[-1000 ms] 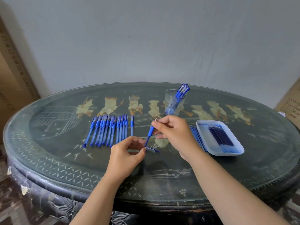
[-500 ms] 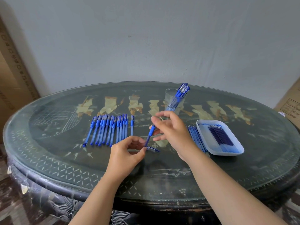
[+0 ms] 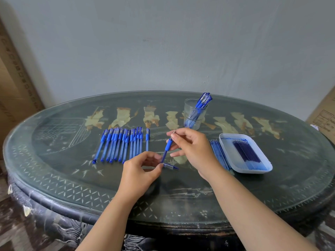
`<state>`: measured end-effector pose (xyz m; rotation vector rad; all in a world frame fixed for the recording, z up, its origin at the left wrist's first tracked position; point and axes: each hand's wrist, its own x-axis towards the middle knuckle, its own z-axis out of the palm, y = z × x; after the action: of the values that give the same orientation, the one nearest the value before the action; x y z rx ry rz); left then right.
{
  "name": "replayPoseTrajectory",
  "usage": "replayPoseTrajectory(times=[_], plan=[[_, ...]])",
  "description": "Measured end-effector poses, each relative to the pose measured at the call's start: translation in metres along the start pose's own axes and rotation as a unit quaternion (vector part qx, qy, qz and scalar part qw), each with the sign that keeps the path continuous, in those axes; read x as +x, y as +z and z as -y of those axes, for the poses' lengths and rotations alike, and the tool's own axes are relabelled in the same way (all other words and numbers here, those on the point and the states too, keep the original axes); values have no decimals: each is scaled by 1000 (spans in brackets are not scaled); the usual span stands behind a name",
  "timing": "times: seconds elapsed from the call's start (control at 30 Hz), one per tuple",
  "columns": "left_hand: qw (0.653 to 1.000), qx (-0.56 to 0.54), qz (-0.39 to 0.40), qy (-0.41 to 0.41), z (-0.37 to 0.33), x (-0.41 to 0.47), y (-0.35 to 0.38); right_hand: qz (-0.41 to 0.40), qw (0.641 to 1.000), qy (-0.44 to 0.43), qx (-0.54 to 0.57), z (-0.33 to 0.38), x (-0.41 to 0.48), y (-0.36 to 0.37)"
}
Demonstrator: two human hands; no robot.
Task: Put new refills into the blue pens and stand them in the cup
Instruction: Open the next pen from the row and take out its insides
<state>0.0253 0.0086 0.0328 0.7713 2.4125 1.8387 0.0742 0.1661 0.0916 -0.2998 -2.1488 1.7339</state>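
1. Dead centre of the frame, one blue pen (image 3: 167,148) is held tilted just above the table (image 3: 72,178).
2. left hand (image 3: 141,173) has thumb and forefinger pinching the pen's lower end, other fingers curled.
3. right hand (image 3: 194,151) pinches the upper tip end, remaining fingers loosely spread.
4. A loose cap (image 3: 171,167) lies on the table right below the pen.
5. Centre left, a row of pens (image 3: 119,144) lies side by side.
6. Upper right of the hands, the clear cup (image 3: 188,109) holds several finished pens (image 3: 204,100), leaning right.
7. Far right, a white tray (image 3: 224,140) holds refills (image 3: 246,151), with loose refills (image 3: 220,156) just beside its left edge.
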Motion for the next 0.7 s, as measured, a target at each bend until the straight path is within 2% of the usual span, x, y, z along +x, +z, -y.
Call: replayPoseTrajectory(times=[0.23, 0.37, 0.4, 0.43, 0.47, 0.53, 0.6, 0.7], plan=[[1000, 8, 7, -11, 2, 0, -1, -26, 1000, 7, -15, -2, 5, 2], [1000, -12, -7, -28, 1, 1, 0, -37, 993, 73, 86, -11, 5, 3], [999, -18, -11, -32, 0, 1, 0, -55, 992, 96, 68, -17, 5, 3], [999, -22, -13, -35, 0, 1, 0, -59, 992, 113, 1, -25, 4, 3], [999, -24, -16, -35, 0, 1, 0, -40, 987, 118, -97, -33, 3, 3], [999, -27, -18, -37, 1, 1, -1, 35, 957, 101, -270, -43, -2, 4], [999, -27, -14, -38, 1, 2, -1, 73, 935, 66, -340, -46, -4, 7], [999, -28, -8, -37, 0, 2, 0, 93, 920, 41, -380, -42, -6, 11]])
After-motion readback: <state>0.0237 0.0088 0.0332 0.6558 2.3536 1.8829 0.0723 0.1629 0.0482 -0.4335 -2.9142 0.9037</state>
